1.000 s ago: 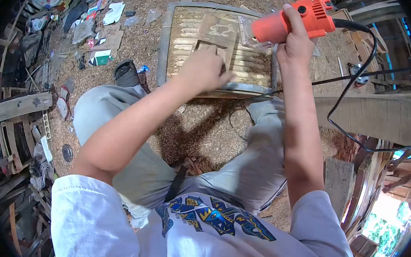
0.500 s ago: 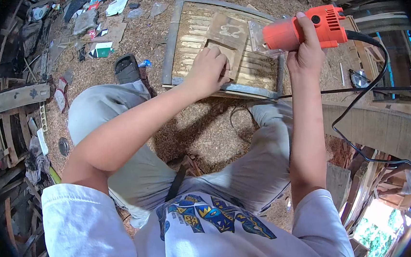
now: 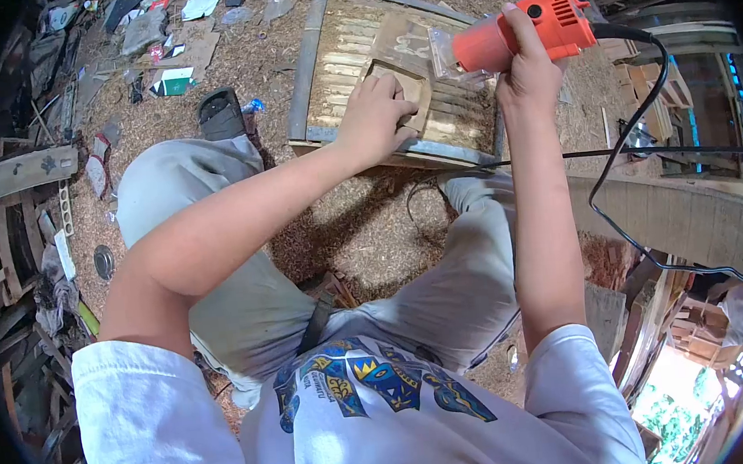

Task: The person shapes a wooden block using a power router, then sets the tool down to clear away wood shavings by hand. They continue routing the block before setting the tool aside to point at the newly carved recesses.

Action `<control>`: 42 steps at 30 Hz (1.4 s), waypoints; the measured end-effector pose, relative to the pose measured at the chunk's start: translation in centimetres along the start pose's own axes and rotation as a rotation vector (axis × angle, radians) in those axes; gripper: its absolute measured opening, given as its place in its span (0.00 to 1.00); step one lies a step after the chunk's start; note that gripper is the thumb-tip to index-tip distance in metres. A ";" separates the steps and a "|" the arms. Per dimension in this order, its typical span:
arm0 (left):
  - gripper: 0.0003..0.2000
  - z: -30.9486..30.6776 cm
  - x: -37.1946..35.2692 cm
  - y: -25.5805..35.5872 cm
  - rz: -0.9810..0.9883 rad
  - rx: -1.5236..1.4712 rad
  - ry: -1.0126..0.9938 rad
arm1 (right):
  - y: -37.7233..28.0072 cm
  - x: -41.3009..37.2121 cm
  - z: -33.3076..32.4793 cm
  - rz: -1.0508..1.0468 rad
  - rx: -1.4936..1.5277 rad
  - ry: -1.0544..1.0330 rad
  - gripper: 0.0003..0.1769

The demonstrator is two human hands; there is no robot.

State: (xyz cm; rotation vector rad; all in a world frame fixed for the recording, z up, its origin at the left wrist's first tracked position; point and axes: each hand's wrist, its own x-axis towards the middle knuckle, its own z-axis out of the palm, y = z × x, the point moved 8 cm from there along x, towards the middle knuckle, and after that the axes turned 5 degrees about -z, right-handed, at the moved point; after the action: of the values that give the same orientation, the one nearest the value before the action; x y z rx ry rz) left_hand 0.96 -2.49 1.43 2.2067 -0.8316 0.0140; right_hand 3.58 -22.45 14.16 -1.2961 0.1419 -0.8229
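My right hand [image 3: 532,80] is wrapped around an orange trim router [image 3: 554,26], holding it tilted on its side with its clear plastic base facing left. The router is over the right part of a low slatted work stand [image 3: 308,71] with a grey frame. On the stand lies a brown wooden board [image 3: 400,36] with a rectangular recess and a pale marking at its far end. My left hand [image 3: 374,120] is on the board's near end, its fingers curled at the recess and its thumb to the right. The fingertips are partly hidden.
A black power cord [image 3: 665,78] runs from the router down the right side. A wooden beam [image 3: 675,212] lies at right. Sawdust covers the floor, with a dark sandal [image 3: 224,114], litter [image 3: 175,82] and a round metal lid [image 3: 104,262]. Wood scraps [image 3: 11,304] line the left.
The router in my right hand has shifted slightly left and up in view. My left hand stays on the board, its index finger and thumb now more extended. The whole view has shifted slightly.
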 end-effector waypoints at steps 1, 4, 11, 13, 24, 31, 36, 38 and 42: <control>0.18 0.0 -0.1 -0.4 -0.002 -0.006 0.002 | 0.2 0.1 0.2 -0.004 0.000 -0.009 0.25; 0.14 -0.4 0.1 -0.5 0.063 -0.098 0.048 | 0.6 0.1 0.4 0.008 -0.026 0.002 0.25; 0.27 -1.2 -0.2 0.7 0.035 -0.043 0.155 | 1.0 -0.5 0.9 -0.049 -0.055 -0.018 0.22; 0.33 -1.7 -0.2 0.9 0.002 0.013 0.145 | 1.0 -0.6 0.9 -0.055 -0.064 -0.016 0.26; 0.77 -3.8 0.7 -5.7 -0.365 0.228 -0.072 | 1.7 -3.6 1.3 -0.027 -0.045 -0.051 0.28; 0.81 -1.9 -0.2 -7.6 -0.467 0.236 -0.156 | 2.6 -6.4 3.8 0.004 -0.117 -0.126 0.25; 0.80 -1.4 0.0 -7.8 -0.473 0.166 -0.166 | 3.2 -6.4 4.3 -0.032 -0.203 -0.187 0.23; 0.80 -1.2 0.1 -7.9 -0.462 0.119 -0.163 | 3.1 -6.6 4.3 -0.063 -0.209 -0.161 0.26; 0.79 -0.2 -0.1 -8.5 -0.437 0.128 -0.219 | 3.8 -6.5 3.8 -0.079 -0.269 -0.176 0.25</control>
State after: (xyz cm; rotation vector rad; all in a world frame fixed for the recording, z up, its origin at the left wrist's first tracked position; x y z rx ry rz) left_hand 5.74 1.93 -4.06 2.4994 -0.4539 -0.4029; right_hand 2.61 -15.35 9.72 -1.6298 0.0627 -0.7711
